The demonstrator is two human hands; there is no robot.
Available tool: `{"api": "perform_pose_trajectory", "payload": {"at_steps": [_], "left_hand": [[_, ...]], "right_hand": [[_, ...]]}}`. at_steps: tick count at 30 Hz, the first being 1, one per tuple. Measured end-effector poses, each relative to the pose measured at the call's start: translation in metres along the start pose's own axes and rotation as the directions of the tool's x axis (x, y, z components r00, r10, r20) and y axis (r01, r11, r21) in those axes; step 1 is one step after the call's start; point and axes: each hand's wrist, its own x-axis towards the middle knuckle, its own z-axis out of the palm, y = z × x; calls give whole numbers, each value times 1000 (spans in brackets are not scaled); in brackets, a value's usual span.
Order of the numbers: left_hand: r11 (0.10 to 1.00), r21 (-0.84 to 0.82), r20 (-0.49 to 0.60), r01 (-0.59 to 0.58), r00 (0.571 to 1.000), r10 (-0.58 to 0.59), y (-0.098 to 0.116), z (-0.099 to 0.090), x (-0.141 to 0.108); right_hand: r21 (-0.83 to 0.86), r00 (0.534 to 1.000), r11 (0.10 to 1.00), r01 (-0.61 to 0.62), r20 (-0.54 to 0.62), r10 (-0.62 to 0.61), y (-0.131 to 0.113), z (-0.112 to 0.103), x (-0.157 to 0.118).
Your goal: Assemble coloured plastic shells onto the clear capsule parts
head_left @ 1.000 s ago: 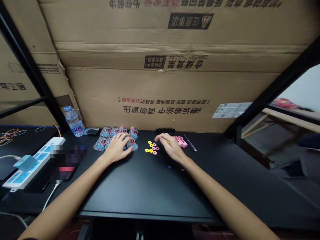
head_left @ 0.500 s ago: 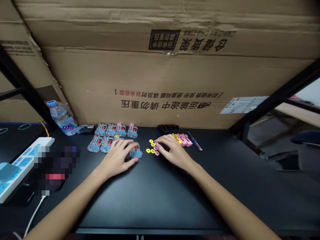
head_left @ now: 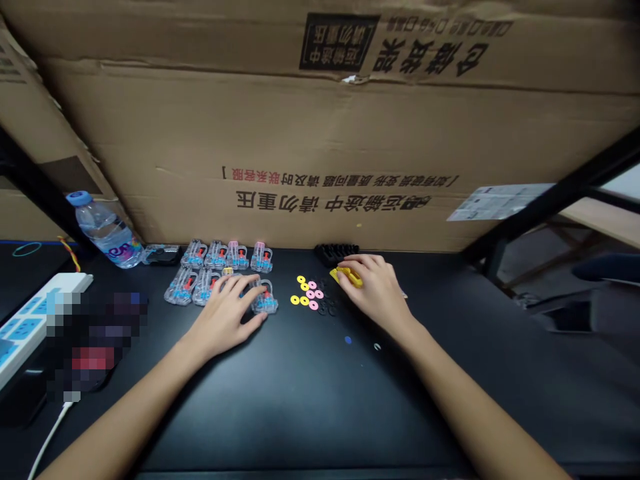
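Observation:
My left hand lies palm down with its fingers spread over the front row of clear plastic mechanisms. Its index fingertip rests at a clear mechanism with blue and red parts inside. My right hand is curled over a yellow plastic piece, thumb and fingers closed about it; the pink pieces behind are covered by the hand. Between both hands lie several flat rings: yellow rings, pink rings and dark rings. More clear mechanisms stand in the back row.
A row of black plastic pieces sits against the cardboard. At the left are a water bottle, a power strip and a blurred-out dark object. A blue disc and a small pale clip lie nearer me.
My right hand has moved right, off the rings and onto the yellow piece, uncovering the dark rings. My left hand stays by the clear mechanisms. The view has shifted slightly.

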Motion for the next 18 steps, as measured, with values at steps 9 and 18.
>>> {"api": "perform_pose_trajectory", "payload": {"at_steps": [9, 18], "left_hand": [[1000, -26, -9, 11, 1000, -11, 1, 2, -2], [988, -152, -8, 33, 999, -34, 8, 1, -4]], "right_hand": [[-54, 998, 997, 62, 13, -61, -5, 2, -3], [665, 994, 740, -102, 45, 97, -75, -28, -2]]}}
